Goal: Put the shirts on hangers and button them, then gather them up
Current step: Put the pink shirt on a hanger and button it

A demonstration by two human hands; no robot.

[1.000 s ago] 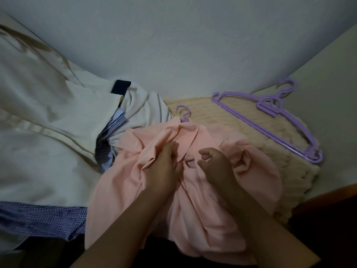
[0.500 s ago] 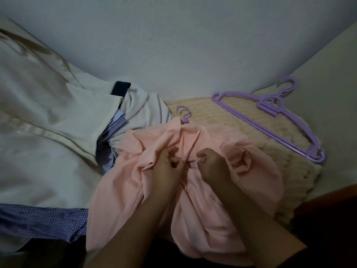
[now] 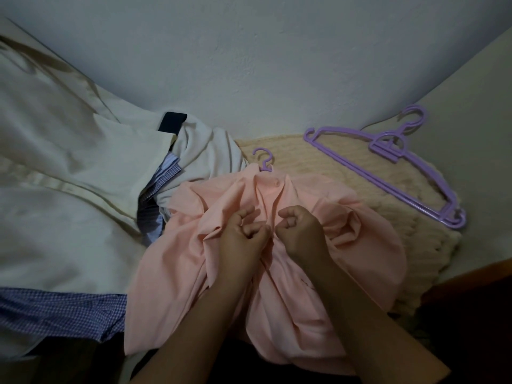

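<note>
Head view: two bare hands meet over a crumpled pink cotton shirt [image 3: 291, 273].
Left hand [image 3: 243, 239]: fingers curled, pinching the shirt's front edge.
Right hand [image 3: 299, 231]: just beside it, curled on the opposite edge.
Small purple plastic hook [image 3: 263, 159]: pokes out just beyond the fingertips.
Spare purple plastic hangers [image 3: 388, 167]: beyond the right hand, on a cream knitted blanket [image 3: 346, 195].

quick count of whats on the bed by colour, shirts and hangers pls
Pink shirt, on a hanger: 1
Cream shirt: 1
Blue checked shirt, partly buried under the cream one: 1
Purple hanger hook sticking out of the pink collar: 1
Loose purple hangers, stacked, look like 2
Total: 3 shirts, about 3 hangers
</note>
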